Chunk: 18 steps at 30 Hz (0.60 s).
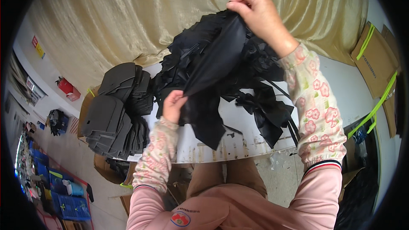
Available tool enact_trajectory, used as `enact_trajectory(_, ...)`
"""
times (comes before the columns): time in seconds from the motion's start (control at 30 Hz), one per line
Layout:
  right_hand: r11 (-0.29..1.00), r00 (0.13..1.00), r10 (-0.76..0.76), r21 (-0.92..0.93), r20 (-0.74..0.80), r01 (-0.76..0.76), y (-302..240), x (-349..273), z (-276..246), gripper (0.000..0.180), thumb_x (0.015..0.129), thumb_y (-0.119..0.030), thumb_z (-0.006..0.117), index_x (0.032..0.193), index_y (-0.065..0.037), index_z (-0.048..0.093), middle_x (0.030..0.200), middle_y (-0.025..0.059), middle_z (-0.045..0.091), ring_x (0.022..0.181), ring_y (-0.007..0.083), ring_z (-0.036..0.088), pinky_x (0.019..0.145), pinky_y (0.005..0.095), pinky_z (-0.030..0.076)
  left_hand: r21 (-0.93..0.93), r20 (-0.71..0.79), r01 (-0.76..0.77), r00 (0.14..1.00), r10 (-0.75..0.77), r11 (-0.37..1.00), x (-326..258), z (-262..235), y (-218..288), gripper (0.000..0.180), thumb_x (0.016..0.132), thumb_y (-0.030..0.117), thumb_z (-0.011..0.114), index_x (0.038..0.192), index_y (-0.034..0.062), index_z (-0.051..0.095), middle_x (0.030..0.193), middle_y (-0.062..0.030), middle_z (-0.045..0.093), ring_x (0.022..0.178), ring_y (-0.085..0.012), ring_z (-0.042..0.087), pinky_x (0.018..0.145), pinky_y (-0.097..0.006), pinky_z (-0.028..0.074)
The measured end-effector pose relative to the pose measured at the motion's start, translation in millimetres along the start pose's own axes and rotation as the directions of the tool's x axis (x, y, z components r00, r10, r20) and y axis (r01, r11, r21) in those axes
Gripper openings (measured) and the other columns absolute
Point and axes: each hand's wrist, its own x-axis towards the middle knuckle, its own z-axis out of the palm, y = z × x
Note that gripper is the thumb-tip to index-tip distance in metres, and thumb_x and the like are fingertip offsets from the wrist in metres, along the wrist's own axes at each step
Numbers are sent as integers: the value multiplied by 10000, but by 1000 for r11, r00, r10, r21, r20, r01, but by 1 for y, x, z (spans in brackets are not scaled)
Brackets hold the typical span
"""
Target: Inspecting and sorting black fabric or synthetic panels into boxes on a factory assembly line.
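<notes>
A smooth black fabric piece (221, 57) hangs stretched at a slant between my two hands. My right hand (255, 12), raised at the far side, pinches its upper corner between thumb and fingers. Lower and to the left, my left hand (173, 104) is closed on its other end. Behind and beneath it lies a big heap of black cut pieces (187, 47), partly covered by the held one. More loose black pieces (268, 115) lie on the white table (238, 149) near my right forearm.
Stacks of dark grey rounded panels (104, 113) stand at the table's left. Gold curtains (119, 21) hang behind the table. Cardboard boxes with yellow-green straps (375, 59) stand at the right. A red fire extinguisher (64, 86) and blue crates (70, 206) are at the far left.
</notes>
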Motion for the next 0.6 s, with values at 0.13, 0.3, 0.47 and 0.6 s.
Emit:
enact_trajectory(0.13,984,984,176,-12,38,-176,-22,10,-1,157,847,-166,649,864,-11,664,631,32,581,573,115,571,572,289,489,177,200,43,977,-79,983,-38,-43,78,123,834,-5,657,881,50,558,770,44,582,689,-25,533,660,-169,419)
enact_trajectory(0.3,702,894,343,555,287,-447,-58,18,4,153,903,-141,595,968,-11,644,738,18,615,494,48,545,501,206,521,126,342,-40,940,-6,991,-74,-50,132,255,769,-10,689,789,94,457,865,12,473,827,-63,439,747,-212,358)
enact_trajectory(0.47,687,898,128,615,422,-387,-100,21,3,251,922,-65,522,1145,-13,624,875,52,639,769,99,630,774,242,533,-266,120,64,992,-33,962,-89,-69,149,340,856,89,573,1174,-14,505,1190,-114,575,1113,-212,554,990,-323,404)
enact_trajectory(0.6,933,930,-249,326,272,154,-133,15,11,267,892,-28,541,1148,-4,612,924,40,637,910,131,627,846,254,508,-221,123,169,982,-145,961,-91,-101,136,471,924,122,484,1358,-36,397,1312,-141,520,1180,-220,532,1018,-322,396)
